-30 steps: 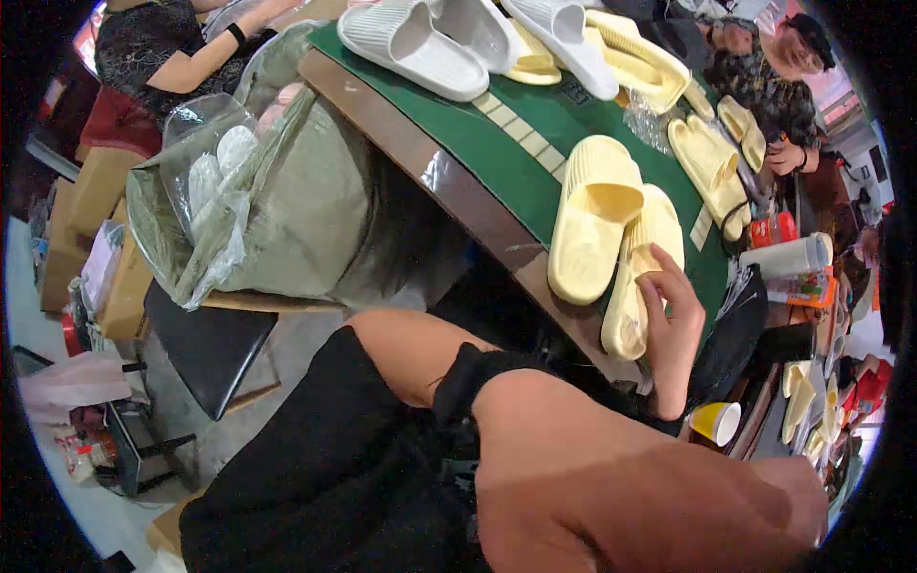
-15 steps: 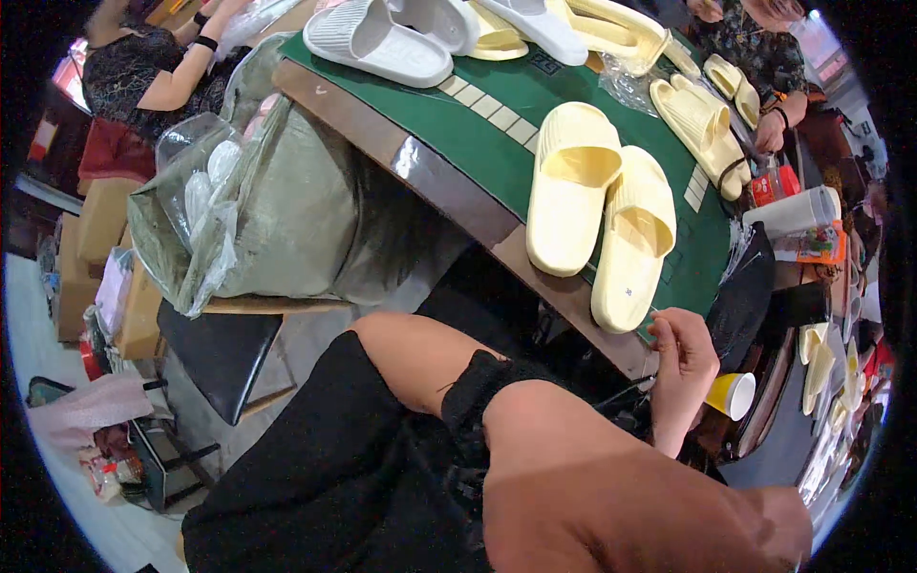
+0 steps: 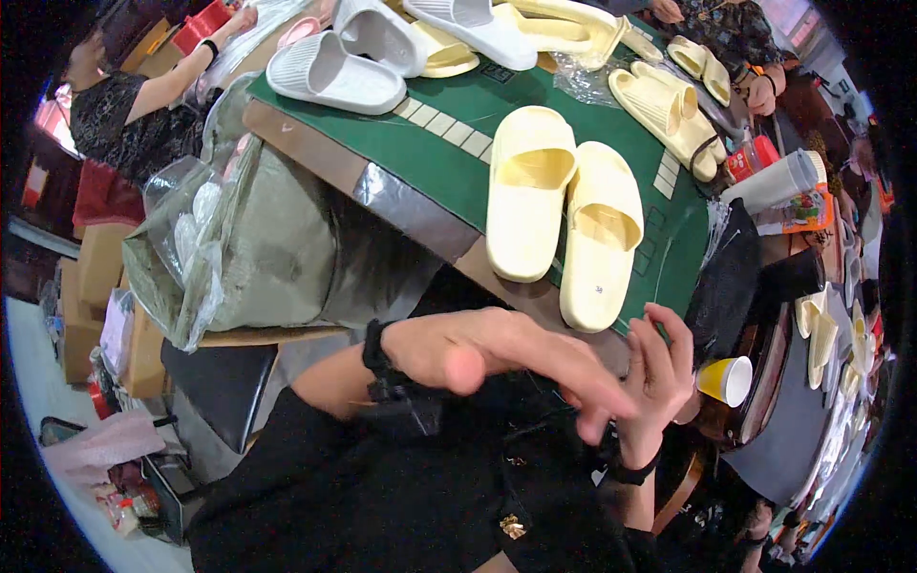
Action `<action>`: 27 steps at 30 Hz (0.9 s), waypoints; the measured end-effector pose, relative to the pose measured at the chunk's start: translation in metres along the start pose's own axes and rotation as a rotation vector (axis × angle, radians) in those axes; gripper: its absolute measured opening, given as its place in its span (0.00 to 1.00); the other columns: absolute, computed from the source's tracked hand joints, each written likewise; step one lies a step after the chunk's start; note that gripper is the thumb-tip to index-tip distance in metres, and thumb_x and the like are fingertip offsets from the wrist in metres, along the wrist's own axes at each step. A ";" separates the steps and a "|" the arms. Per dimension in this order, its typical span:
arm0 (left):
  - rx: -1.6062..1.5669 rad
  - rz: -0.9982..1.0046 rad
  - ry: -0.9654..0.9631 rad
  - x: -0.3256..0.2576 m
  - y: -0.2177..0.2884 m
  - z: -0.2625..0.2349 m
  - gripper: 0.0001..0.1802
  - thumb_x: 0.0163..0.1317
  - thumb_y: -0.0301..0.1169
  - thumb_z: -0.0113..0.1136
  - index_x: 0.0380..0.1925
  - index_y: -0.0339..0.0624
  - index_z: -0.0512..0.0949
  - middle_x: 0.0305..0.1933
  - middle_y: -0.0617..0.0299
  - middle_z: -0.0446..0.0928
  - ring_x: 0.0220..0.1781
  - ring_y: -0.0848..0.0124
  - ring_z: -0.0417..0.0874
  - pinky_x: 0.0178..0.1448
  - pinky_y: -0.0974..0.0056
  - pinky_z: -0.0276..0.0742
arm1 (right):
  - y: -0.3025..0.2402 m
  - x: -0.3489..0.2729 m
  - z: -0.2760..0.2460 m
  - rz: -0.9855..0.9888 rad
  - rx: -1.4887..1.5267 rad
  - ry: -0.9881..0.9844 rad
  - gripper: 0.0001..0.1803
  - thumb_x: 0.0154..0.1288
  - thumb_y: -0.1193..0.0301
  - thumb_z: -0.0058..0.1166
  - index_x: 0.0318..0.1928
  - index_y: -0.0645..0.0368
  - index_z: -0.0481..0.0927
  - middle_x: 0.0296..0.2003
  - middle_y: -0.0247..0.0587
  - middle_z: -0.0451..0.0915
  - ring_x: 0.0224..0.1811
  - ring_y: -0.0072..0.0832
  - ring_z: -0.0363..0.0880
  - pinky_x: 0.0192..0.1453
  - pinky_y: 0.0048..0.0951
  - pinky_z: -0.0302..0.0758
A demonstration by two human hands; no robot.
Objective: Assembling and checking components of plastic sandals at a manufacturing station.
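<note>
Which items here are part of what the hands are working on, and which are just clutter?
In hand:
- left hand, empty, blurred
- right hand, empty, fingers spread
- pale yellow slipper pair, nearest both hands, on the green mat

Lying about:
- white slippers
- further yellow slippers
- yellow paper cup
- plastic-wrapped bundle
- clear cup

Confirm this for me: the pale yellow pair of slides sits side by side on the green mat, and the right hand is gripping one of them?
Not quite. In the head view the right hand is open and empty, below the table edge, clear of the pale yellow slides. The pair does lie side by side on the green mat.
</note>
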State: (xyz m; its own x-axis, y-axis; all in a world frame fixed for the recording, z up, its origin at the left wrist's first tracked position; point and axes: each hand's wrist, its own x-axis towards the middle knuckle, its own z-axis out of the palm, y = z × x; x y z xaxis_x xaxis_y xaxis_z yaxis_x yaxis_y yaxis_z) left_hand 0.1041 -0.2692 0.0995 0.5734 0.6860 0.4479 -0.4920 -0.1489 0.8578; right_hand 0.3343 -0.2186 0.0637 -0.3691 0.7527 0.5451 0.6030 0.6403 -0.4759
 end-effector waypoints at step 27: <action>0.165 -0.114 0.683 -0.095 -0.036 -0.044 0.35 0.68 0.54 0.54 0.53 0.26 0.75 0.50 0.48 0.81 0.50 0.62 0.82 0.58 0.59 0.75 | -0.016 -0.028 -0.012 0.134 -0.140 -0.081 0.05 0.62 0.81 0.58 0.39 0.67 0.81 0.42 0.50 0.79 0.43 0.43 0.80 0.47 0.36 0.78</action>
State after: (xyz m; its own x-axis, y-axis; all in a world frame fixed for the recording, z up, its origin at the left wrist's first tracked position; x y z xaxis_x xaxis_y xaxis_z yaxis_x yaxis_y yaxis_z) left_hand 0.0380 -0.2979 0.0151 0.0498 0.9887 0.1416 -0.3172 -0.1187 0.9409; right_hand 0.3433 -0.2515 0.0643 -0.3314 0.8434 0.4230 0.7410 0.5102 -0.4367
